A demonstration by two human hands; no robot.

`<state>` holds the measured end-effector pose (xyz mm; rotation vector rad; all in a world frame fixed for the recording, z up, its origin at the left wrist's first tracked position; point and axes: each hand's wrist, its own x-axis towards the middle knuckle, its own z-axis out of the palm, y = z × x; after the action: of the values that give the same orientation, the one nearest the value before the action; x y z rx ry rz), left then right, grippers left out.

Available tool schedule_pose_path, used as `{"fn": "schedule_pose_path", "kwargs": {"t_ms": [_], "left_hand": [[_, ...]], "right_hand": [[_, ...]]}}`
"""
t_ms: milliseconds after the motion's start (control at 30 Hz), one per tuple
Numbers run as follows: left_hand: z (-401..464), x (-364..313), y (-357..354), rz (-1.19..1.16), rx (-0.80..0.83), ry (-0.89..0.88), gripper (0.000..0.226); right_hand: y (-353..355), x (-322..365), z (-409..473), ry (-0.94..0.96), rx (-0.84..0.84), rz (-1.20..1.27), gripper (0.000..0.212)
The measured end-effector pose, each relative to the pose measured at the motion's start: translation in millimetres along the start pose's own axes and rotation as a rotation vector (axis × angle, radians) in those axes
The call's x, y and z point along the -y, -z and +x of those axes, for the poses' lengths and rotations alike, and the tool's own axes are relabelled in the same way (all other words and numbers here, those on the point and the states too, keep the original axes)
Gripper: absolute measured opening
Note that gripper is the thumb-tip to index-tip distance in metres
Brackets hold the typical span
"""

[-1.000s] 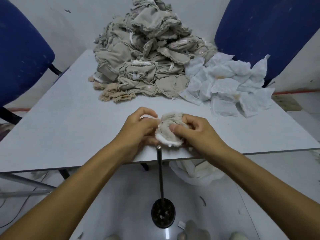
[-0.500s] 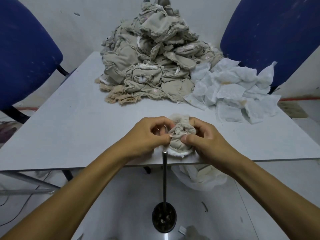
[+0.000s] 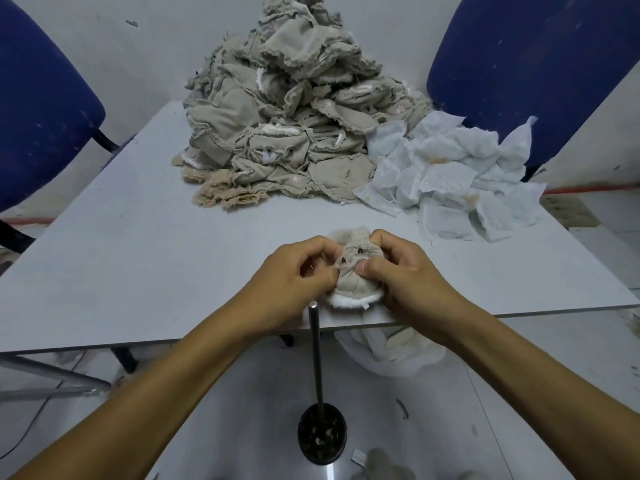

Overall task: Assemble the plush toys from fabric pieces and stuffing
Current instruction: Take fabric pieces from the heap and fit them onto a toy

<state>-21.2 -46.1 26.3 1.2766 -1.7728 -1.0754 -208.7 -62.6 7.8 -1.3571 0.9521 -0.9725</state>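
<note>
- Both hands work at the near edge of the counter (image 3: 138, 237): the left hand (image 3: 294, 282) has its fingers curled and pinches the left side of a small beige plush piece (image 3: 353, 271), and the right hand (image 3: 401, 271) grasps its right side, thumb pressed on the front.
- That plush piece sits between the two hands just above the counter's near edge; it shows two small dark eyes on its upper part and a white fluffy rim along its lower edge.
- Farther back on the counter rises a tall heap of beige fabric pieces (image 3: 284, 126) with frayed edges.
- Just to the right of that heap, touching it, lies a spread of white thin fabric pieces (image 3: 450, 181).
- Below the counter edge stands a thin metal rod (image 3: 316, 355) on a round dark base (image 3: 322, 433) on the floor, its top reaching up just beside the left hand.
- White bagged material (image 3: 391, 351) lies under the counter beneath the right wrist.
- Blue chairs stand at the left (image 3: 41, 109) and right (image 3: 533, 57) of the counter.
</note>
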Motion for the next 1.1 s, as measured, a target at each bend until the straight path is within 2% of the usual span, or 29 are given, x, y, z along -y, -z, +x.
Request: {"fn": "schedule_pose_path", "kwargs": {"t_ms": [100,233,333,433,500,600,733,900,1033,1100], "left_hand": [[-2,2,-1,0.030,0.002,-0.011,0.017],[4,-1,-6,-0.027,-0.038,0.075,0.013],[8,-5,-8,-0.134,-0.092,0.094,0.012],[10,-6,-12,-0.185,-0.149,0.111,0.027],[11,-7,-14,-0.360,-0.126,0.169,0.030],[13,-11,-11,-0.696,-0.025,0.200,0.014],[14,-10,-11,-0.594,0.002,0.221,0.022],[19,-10,-11,-0.798,-0.025,0.381,0.024],[18,-9,-10,-0.850,-0.044,0.388,0.017],[18,-7,-12,-0.796,-0.120,0.343,0.022]], "right_hand": [[0,0,-1,-0.023,0.053,0.001,0.007],[-5,-1,2,-0.074,0.127,0.138,0.005],[-10,-2,6,-0.082,0.099,0.218,0.020],[-11,-1,7,-0.093,0.061,0.153,0.023],[-9,0,7,-0.106,0.043,0.124,0.030],[-8,0,5,-0.108,0.026,0.091,0.037],[-8,0,2,-0.095,0.000,0.153,0.024],[-11,2,7,-0.127,0.032,0.227,0.044],[-5,1,2,-0.153,0.182,0.277,0.042],[-6,2,-1,-0.127,0.169,0.114,0.046]]}}
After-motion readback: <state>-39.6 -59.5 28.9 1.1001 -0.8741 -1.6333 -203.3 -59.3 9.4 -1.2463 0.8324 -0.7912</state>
